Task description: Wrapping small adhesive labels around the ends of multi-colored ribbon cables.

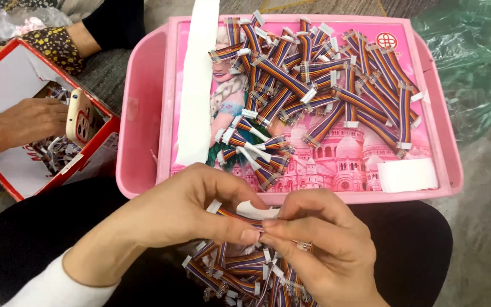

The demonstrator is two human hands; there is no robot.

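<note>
Both hands, the left hand and the right hand, pinch one short rainbow ribbon cable between thumbs and fingertips just below the near edge of the pink tray, above a lap pile of similar cables.

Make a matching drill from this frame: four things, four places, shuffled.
Things:
1. phone
2. white strip
3. white patch
4. cable

Places:
A. right near corner of the tray
B. pinched between left hand and right hand
C. in another person's hand at the red box
D. lengthwise along the tray's left side

Pairs: 1-C, 2-D, 3-A, 4-B
</note>
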